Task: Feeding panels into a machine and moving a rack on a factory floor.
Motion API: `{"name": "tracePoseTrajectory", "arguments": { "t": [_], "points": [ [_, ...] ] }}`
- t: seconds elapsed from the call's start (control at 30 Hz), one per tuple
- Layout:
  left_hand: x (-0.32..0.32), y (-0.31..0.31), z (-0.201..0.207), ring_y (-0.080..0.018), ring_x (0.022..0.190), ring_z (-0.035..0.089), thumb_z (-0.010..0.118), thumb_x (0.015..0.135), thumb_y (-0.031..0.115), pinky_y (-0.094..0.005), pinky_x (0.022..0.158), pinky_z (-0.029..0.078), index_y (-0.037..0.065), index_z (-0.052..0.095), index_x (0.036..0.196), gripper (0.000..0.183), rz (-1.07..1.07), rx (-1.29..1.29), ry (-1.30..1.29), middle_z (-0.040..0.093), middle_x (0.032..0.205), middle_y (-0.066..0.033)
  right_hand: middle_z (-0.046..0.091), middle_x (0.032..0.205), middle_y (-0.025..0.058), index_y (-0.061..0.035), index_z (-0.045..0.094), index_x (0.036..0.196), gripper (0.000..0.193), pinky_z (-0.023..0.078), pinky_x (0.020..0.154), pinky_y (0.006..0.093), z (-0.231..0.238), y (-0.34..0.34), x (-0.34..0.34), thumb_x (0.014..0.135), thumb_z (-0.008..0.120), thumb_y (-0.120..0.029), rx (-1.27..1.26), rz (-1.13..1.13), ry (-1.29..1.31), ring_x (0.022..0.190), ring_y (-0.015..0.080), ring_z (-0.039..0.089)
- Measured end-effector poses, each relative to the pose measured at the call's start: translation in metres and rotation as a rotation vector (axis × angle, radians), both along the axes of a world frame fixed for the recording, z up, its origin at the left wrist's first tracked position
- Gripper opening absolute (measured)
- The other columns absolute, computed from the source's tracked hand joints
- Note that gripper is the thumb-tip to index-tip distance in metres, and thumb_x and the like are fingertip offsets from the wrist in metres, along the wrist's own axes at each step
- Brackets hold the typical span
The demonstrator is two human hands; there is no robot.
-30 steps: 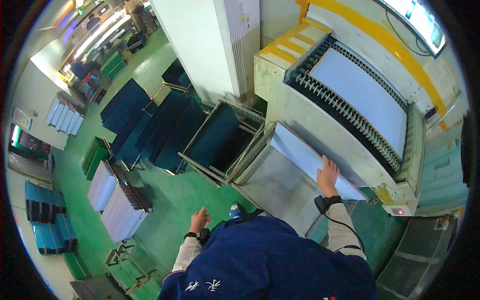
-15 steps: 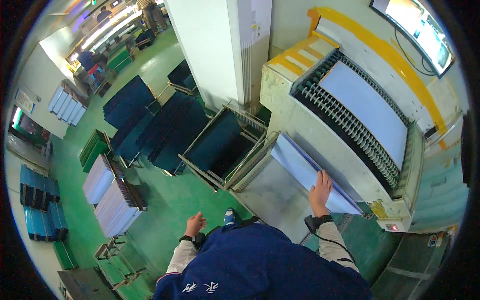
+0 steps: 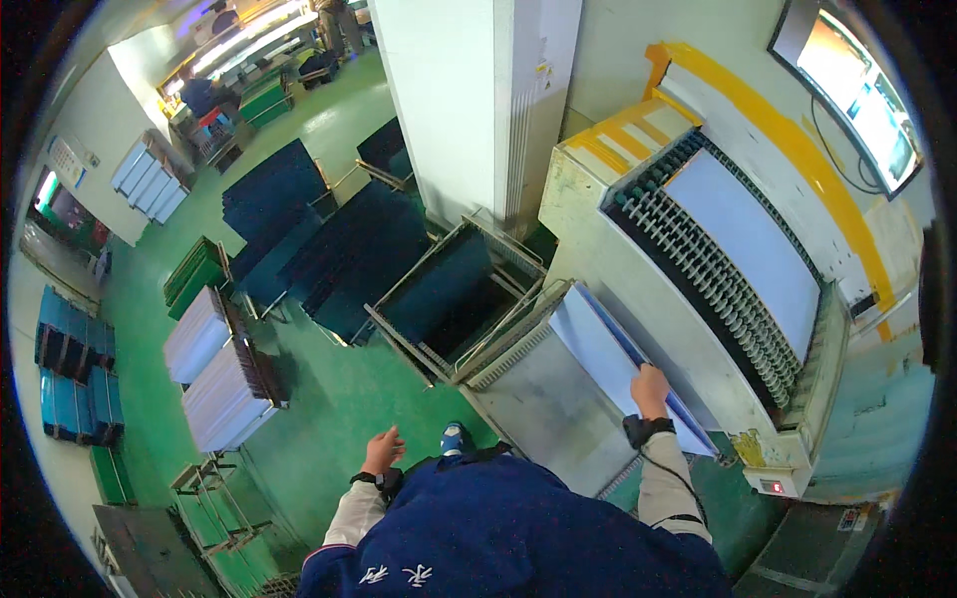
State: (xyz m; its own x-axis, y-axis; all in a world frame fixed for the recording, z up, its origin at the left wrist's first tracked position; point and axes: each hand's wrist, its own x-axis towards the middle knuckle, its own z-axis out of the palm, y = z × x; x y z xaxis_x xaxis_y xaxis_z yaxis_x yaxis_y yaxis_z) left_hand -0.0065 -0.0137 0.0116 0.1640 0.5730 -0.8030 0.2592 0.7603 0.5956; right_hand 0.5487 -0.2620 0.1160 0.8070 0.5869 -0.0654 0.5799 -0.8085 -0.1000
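Resting curled at the edge of a white panel (image 3: 590,344) with the right grip (image 3: 652,391); cannot tell whether clamped. Hanging slack, fingers partly uncurled, with the left grip (image 3: 382,453), holding nothing visible. Below the panel's tilt, a grey surface (image 3: 548,394) with slotted edges (image 3: 513,349); narrow gap to the roller machine (image 3: 583,219). Leftward, broad green floor (image 3: 344,409) up to pale stacks (image 3: 229,409).

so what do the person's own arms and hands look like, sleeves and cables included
The left hand is bare, with a black wrist device and off-white sleeve. The right hand is bare too, its sleeve also off-white; a thin dark cable runs from its black wristband.
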Motion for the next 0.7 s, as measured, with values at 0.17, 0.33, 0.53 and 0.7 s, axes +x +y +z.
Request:
{"name": "tracePoseTrajectory", "arguments": {
  "t": [0.17,0.33,0.53,0.7],
  "points": [
    [-0.01,0.004,0.004,-0.0186,0.061,0.059,0.058,0.086,0.034,-0.0289,0.049,0.047,-0.002,0.055,0.098,0.038,0.047,0.021,0.023,0.062,0.083,-0.0111,0.062,0.083,0.02,-0.0035,0.06,0.077,0.019,0.046,0.07,0.0481,0.0,0.004,0.002,0.073,0.06,-0.022,0.055,-0.057,0.009,0.082,0.0393,0.059],
    [-0.023,0.048,0.036,-0.0192,0.062,0.058,0.057,0.087,0.03,-0.0297,0.052,0.047,-0.002,0.057,0.096,0.034,-0.059,0.178,-0.013,0.062,0.085,-0.0108,0.062,0.084,0.0213,-0.0019,0.06,0.08,0.024,0.046,0.071,0.048,0.038,0.0,-0.012,0.073,0.061,-0.025,0.018,0.009,0.029,0.084,0.0383,0.059],
    [0.026,0.141,0.168,-0.018,0.084,0.058,0.05,0.092,0.032,-0.031,0.074,0.047,0.001,0.058,0.1,0.032,0.063,0.272,-0.727,0.061,0.092,-0.0076,0.062,0.082,0.0212,-0.0032,0.064,0.091,0.027,0.046,0.072,0.0461,0.129,-0.01,-0.005,0.072,0.065,-0.023,0.048,-0.005,-0.097,0.082,0.0388,0.059],
    [0.114,0.136,0.355,-0.0228,0.09,0.059,0.04,0.095,0.034,-0.0348,0.082,0.046,0.002,0.056,0.105,0.038,-0.03,0.308,-1.153,0.061,0.095,-0.0094,0.058,0.076,0.0233,0.0003,0.058,0.079,0.026,0.042,0.063,0.046,0.195,-0.031,-0.014,0.069,0.066,-0.023,0.34,0.122,-0.334,0.075,0.0418,0.056]
  ]
}}
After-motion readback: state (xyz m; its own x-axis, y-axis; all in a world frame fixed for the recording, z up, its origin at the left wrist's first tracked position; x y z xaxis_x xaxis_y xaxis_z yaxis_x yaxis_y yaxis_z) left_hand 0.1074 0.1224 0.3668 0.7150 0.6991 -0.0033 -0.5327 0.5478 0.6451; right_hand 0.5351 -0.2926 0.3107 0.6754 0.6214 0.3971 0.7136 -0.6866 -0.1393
